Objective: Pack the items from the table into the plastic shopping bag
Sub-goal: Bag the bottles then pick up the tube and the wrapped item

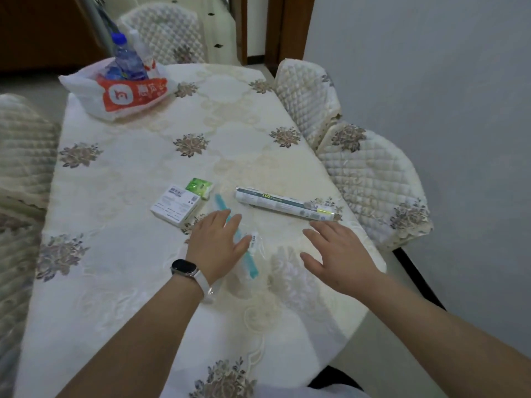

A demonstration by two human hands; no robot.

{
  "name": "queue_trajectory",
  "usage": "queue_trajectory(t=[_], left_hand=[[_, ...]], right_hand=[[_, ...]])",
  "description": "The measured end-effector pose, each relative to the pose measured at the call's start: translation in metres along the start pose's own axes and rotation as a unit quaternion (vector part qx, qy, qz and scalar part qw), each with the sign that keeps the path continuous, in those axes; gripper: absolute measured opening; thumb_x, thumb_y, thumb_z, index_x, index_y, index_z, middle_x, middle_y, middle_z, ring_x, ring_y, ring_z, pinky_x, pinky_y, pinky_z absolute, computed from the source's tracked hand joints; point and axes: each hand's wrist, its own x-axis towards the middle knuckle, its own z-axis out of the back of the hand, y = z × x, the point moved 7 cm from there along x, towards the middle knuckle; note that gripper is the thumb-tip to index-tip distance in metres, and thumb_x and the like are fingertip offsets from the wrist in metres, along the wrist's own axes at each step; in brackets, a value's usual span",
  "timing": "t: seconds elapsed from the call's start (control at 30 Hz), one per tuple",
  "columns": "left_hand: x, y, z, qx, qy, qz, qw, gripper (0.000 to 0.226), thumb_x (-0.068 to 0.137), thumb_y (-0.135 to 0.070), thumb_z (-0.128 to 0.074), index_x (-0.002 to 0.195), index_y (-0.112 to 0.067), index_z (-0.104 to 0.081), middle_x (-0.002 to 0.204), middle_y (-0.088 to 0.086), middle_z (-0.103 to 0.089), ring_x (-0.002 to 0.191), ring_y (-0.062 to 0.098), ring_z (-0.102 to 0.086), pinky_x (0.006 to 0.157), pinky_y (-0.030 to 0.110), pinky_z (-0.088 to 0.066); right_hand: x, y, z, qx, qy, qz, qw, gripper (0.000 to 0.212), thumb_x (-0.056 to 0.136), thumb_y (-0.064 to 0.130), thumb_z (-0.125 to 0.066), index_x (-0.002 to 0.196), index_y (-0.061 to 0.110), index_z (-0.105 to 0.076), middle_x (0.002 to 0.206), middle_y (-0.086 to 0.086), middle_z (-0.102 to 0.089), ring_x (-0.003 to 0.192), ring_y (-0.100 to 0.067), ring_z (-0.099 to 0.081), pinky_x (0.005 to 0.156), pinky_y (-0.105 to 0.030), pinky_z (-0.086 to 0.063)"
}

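Note:
A white plastic shopping bag (94, 94) with a red logo stands at the table's far left corner, with a water bottle (126, 57) sticking out of it. Near the middle lie a white box (175, 206), a small green packet (199, 187), a long grey-green roll (284, 203) and a clear zip bag with a teal strip (250, 264). My left hand (218, 244), a watch on its wrist, hovers flat over the teal strip with fingers spread. My right hand (336, 254) is spread open over the zip bag's right part, just below the roll.
The table (129, 268) wears a cream floral cloth. Quilted chairs (370, 182) stand along the right side, one (163, 30) at the far end and one (20, 156) on the left. A grey wall (445, 67) is close on the right.

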Motion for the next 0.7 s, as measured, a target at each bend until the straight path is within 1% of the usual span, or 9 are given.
queue_trajectory(t=[0.1,0.2,0.27,0.3,0.37,0.43,0.5,0.6,0.7], left_hand=[[0.019,0.001,-0.015,0.009,0.046,0.026,0.999,0.060,0.094,-0.059,-0.041,0.143,-0.023,-0.045,0.149,0.007,-0.045,0.138,0.026,-0.039,0.111,0.043,-0.032],[0.032,0.002,-0.029,0.013,0.092,0.069,0.993,0.060,0.094,-0.057,-0.041,0.143,-0.022,-0.040,0.146,0.007,-0.044,0.134,0.027,-0.039,0.108,0.042,-0.034],[0.039,0.007,-0.037,0.010,0.122,0.112,0.986,0.063,0.092,-0.060,-0.041,0.142,-0.022,-0.037,0.139,0.008,-0.048,0.127,0.029,-0.045,0.103,0.044,-0.041],[0.041,0.010,-0.041,0.011,0.135,0.138,0.981,0.065,0.090,-0.063,-0.041,0.141,-0.022,-0.037,0.133,0.009,-0.050,0.121,0.030,-0.050,0.099,0.045,-0.045],[0.043,0.014,-0.046,0.003,0.155,0.196,0.968,0.064,0.087,-0.067,-0.043,0.133,-0.023,-0.038,0.116,0.009,-0.054,0.106,0.031,-0.057,0.088,0.045,-0.052],[0.042,0.014,-0.052,-0.011,0.173,0.239,0.955,0.058,0.084,-0.067,-0.046,0.123,-0.024,-0.039,0.106,0.008,-0.054,0.094,0.029,-0.059,0.080,0.042,-0.055],[0.044,0.011,-0.056,-0.018,0.181,0.274,0.944,0.053,0.082,-0.064,-0.051,0.116,-0.027,-0.037,0.102,0.005,-0.055,0.086,0.026,-0.061,0.074,0.041,-0.057],[0.050,0.005,-0.053,-0.025,0.167,0.322,0.932,0.047,0.079,-0.051,-0.061,0.112,-0.025,-0.039,0.097,0.002,-0.057,0.078,0.024,-0.062,0.069,0.038,-0.057],[0.056,-0.003,-0.047,-0.005,0.142,0.355,0.924,0.038,0.081,-0.035,-0.066,0.107,-0.021,-0.043,0.094,0.001,-0.057,0.075,0.022,-0.060,0.061,0.031,-0.050]], right_hand=[[0.023,-0.009,-0.010,0.000,0.010,0.006,1.000,0.050,0.088,0.050,-0.045,0.117,0.014,-0.063,0.124,-0.006,-0.061,0.115,-0.029,-0.056,0.093,-0.044,-0.046],[0.047,-0.018,-0.027,-0.003,0.030,0.015,0.999,0.050,0.086,0.051,-0.045,0.116,0.015,-0.064,0.123,-0.005,-0.061,0.115,-0.029,-0.056,0.093,-0.043,-0.046],[0.064,-0.024,-0.039,-0.003,0.042,0.026,0.999,0.051,0.085,0.051,-0.045,0.116,0.014,-0.064,0.123,-0.006,-0.062,0.116,-0.030,-0.055,0.094,-0.042,-0.045],[0.072,-0.028,-0.045,-0.004,0.049,0.034,0.998,0.051,0.085,0.051,-0.045,0.116,0.014,-0.063,0.122,-0.007,-0.062,0.116,-0.030,-0.055,0.094,-0.042,-0.044],[0.089,-0.037,-0.059,-0.002,0.063,0.051,0.997,0.051,0.084,0.050,-0.045,0.116,0.014,-0.062,0.120,-0.007,-0.061,0.113,-0.030,-0.055,0.094,-0.042,-0.044],[0.105,-0.047,-0.073,0.005,0.073,0.066,0.995,0.052,0.083,0.048,-0.044,0.117,0.013,-0.062,0.121,-0.009,-0.060,0.110,-0.031,-0.056,0.094,-0.043,-0.045],[0.120,-0.057,-0.088,0.009,0.083,0.083,0.993,0.054,0.081,0.047,-0.043,0.119,0.012,-0.061,0.122,-0.011,-0.060,0.109,-0.032,-0.056,0.092,-0.043,-0.046],[0.141,-0.070,-0.109,0.018,0.103,0.109,0.989,0.056,0.078,0.047,-0.044,0.119,0.011,-0.060,0.119,-0.011,-0.060,0.107,-0.032,-0.057,0.089,-0.042,-0.047],[0.154,-0.078,-0.127,0.034,0.116,0.126,0.985,0.055,0.073,0.043,-0.058,0.118,0.011,-0.058,0.113,-0.010,-0.060,0.101,-0.032,-0.058,0.082,-0.040,-0.048]])
